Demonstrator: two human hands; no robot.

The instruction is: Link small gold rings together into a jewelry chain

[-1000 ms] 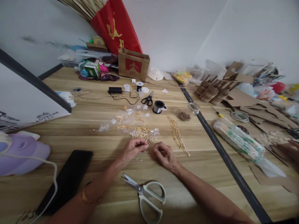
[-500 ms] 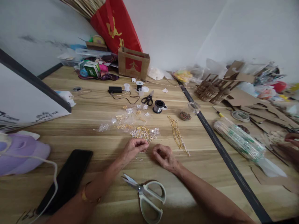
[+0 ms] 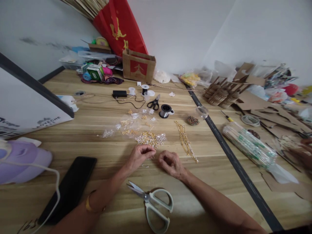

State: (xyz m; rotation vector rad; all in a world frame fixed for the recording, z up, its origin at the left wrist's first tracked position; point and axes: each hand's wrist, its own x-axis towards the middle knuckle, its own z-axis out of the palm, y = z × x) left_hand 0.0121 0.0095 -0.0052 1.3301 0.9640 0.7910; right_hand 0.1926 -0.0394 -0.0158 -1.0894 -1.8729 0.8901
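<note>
My left hand [image 3: 140, 156] is closed in a pinch just in front of a pile of gold and silver beads [image 3: 147, 139]; what its fingertips hold is too small to make out. My right hand [image 3: 171, 164] rests on the table a little to the right, fingers curled together, and anything in them is hidden. Between the two hands lies a short piece of silver chain [image 3: 145, 166]. Gold chains [image 3: 184, 139] stretch out right of the pile. Nearer me, white-handled scissors [image 3: 153, 203] lie with their blades slightly apart.
Small clear bags [image 3: 134, 122], black scissors [image 3: 154, 102] and a wire spool [image 3: 165, 111] lie beyond the pile. A bowl of beads [image 3: 193, 120] stands right of them. A black phone [image 3: 69, 188] is at left. Another person's hand [image 3: 305, 146] shows at the right edge.
My right hand has shifted very slightly left, towards my left hand. The other person's hand at the right edge has moved a little; my left hand stays in place.
</note>
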